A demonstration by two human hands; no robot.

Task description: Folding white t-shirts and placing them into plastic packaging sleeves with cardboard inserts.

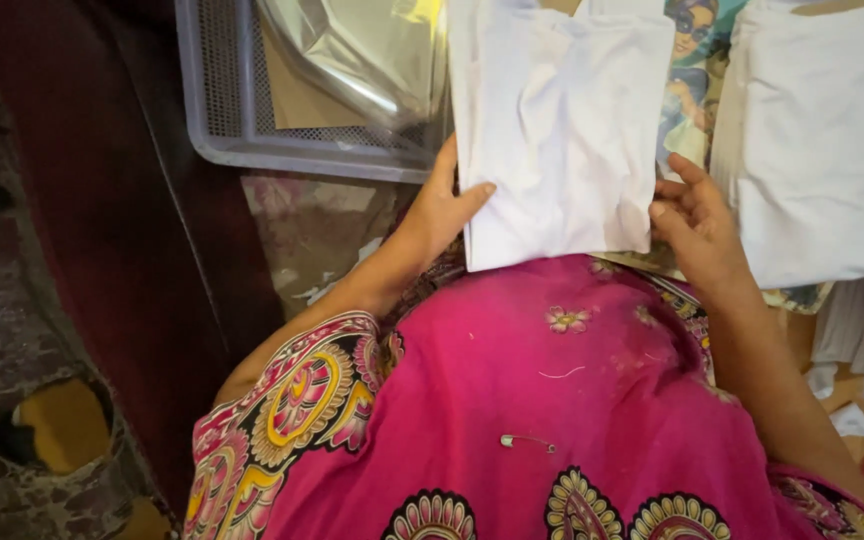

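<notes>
While I look down over my pink patterned dress (572, 400), a folded white cloth (557, 130) lies flat before me, its near edge just above my lap. My left hand (442, 205) grips its left edge, thumb on top, fingers beneath. My right hand (692, 225) pinches the lower right corner, fingers bent close. Just right of it lies a second white cloth (822, 140), with a printed picture sheet (692, 90) showing between the two. A grey mesh tray (222, 110) holding shiny plastic film (362, 50) sits at upper left. A safety pin (527, 440) is fastened on my dress.
</notes>
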